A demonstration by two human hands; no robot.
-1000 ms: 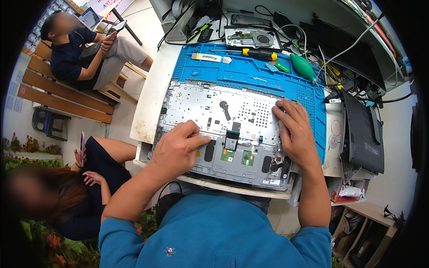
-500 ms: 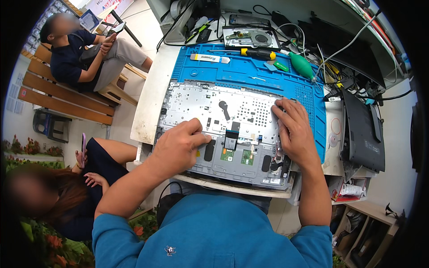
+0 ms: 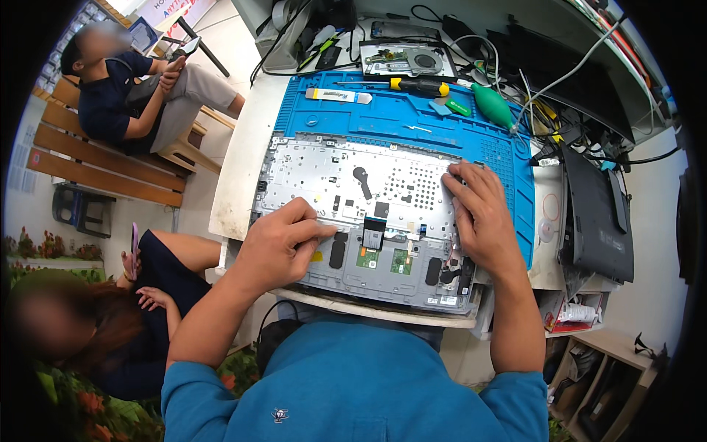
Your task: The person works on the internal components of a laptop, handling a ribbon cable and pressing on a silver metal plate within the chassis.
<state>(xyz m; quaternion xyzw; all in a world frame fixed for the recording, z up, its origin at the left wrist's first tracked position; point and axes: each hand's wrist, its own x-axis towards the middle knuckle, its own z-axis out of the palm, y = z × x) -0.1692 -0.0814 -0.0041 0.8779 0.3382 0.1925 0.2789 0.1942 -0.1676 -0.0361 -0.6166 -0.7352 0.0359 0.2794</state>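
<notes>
Laptop palmrest chassis (image 3: pixel 368 221) lies inner side up on the blue repair mat (image 3: pixel 412 118); left hand (image 3: pixel 276 247) pinches at its near-left part, right hand (image 3: pixel 479 214) presses spread fingers on its right side.

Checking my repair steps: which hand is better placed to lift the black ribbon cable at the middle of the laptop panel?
Left, probably. The left hand pinches at the panel beside the ribbon cable; the right hand presses the laptop panel farther off.

We've got the laptop shell (image 3: pixel 368 214) lying on the work mat (image 3: pixel 412 118). Behind the shell sits a screwdriver (image 3: pixel 420 86), right of it a closed laptop (image 3: pixel 596 221), all on the bench (image 3: pixel 243 177).
</notes>
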